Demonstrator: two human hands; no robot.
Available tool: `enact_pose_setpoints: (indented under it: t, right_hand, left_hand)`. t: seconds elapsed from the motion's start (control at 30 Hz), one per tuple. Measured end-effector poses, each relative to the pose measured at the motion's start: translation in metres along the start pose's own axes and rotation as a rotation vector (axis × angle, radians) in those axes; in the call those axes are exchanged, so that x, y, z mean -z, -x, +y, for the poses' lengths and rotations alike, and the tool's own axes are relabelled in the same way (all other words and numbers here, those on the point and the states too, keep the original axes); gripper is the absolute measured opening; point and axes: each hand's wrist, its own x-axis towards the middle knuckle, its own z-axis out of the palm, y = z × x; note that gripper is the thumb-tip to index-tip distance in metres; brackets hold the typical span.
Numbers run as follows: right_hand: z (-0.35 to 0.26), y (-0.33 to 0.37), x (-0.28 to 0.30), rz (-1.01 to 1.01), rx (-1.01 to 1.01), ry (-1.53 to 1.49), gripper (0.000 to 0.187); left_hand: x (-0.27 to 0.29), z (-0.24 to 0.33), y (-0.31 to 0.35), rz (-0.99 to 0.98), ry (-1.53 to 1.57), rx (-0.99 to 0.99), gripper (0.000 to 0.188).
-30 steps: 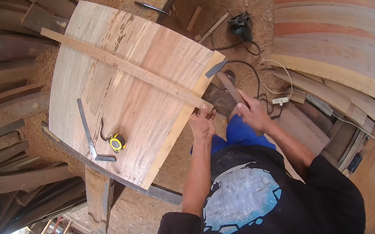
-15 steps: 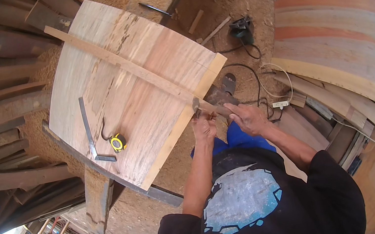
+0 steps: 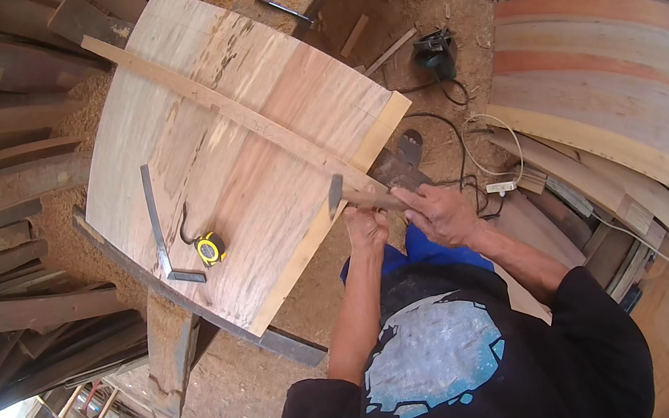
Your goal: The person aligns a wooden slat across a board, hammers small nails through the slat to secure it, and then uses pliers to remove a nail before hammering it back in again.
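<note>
A hammer (image 3: 370, 196) with a wooden handle is gripped in my right hand (image 3: 445, 214), its dark head over the near edge of a wide wooden panel (image 3: 194, 175). Just below the handle, my left hand (image 3: 367, 227) is closed at that edge; whatever its fingers hold is hidden. A long wooden strip (image 3: 247, 120) lies slantwise across the panel, its near end beside the hammer. A paler yellowish strip (image 3: 293, 281) runs along the panel's near edge. A dark metal square (image 3: 157, 227) and a yellow and black tape measure (image 3: 210, 249) rest on the panel's left part.
A corded power tool (image 3: 435, 55) stands on the sawdust-strewn floor beyond the panel, its cable looping near a white socket block (image 3: 501, 188). Another panel (image 3: 593, 74) leans over boards at right. Stacked planks (image 3: 16, 229) fill the left. A dark pen-like rod (image 3: 283, 9) lies on a beam.
The hammer's head has shifted left and turned, showing more of its handle. My right hand has moved slightly down. My left hand stays at the panel edge.
</note>
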Motion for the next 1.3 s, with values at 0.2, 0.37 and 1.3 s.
enact_pose_setpoints:
  t: [0.2,0.37,1.3]
  right_hand:
    - [-0.001,-0.008,-0.011,-0.044,0.109,0.035,0.055]
    - [-0.014,-0.016,-0.005,-0.02,0.045,-0.032,0.055]
    - [-0.002,-0.039,0.004,0.0,0.243,-0.003,0.043]
  left_hand:
    - [0.008,-0.004,-0.002,-0.023,-0.089,-0.033,0.033]
    - [0.003,-0.004,0.0,-0.049,-0.078,-0.079,0.037]
    - [0.001,0.003,0.004,-0.102,-0.11,0.014,0.025]
